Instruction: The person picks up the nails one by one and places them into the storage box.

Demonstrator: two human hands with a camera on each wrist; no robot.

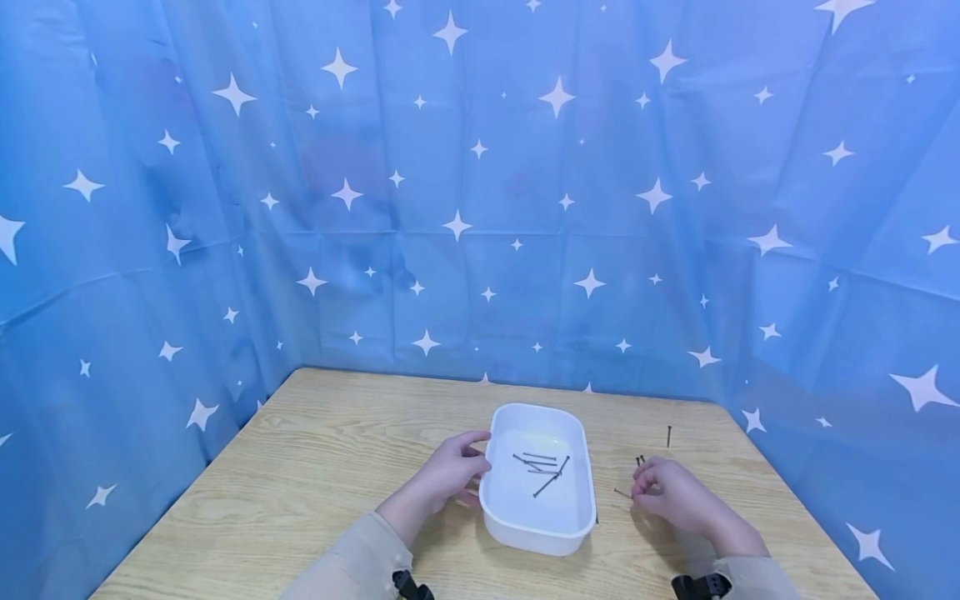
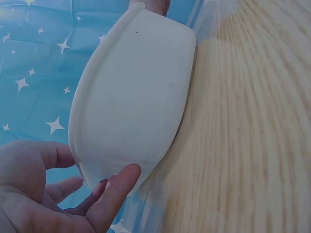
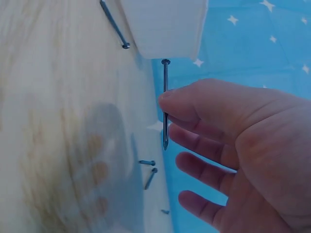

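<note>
A white plastic tray point(image 1: 536, 540) stands on the table with several dark nails point(image 1: 551, 485) lying loose on its floor. My left hand point(image 1: 447, 468) is at the tray's left side, its relaxed fingers touching the rim and wall. In the left wrist view, one fingertip rests against the tray's outer wall point(image 2: 131, 97). To the right of the tray, my right hand point(image 1: 678, 498) pinches a single nail point(image 3: 165, 80) between thumb and finger, just above the table. The right wrist view shows that nail's head and point sticking out on either side of the pinch.
Two nails point(image 1: 640, 460) lie just beyond the right hand, and another nail point(image 1: 669, 436) is farther back. One more nail point(image 3: 115, 26) lies close by the tray's right side. A blue star-patterned curtain point(image 1: 480, 192) surrounds the wooden table point(image 1: 337, 467).
</note>
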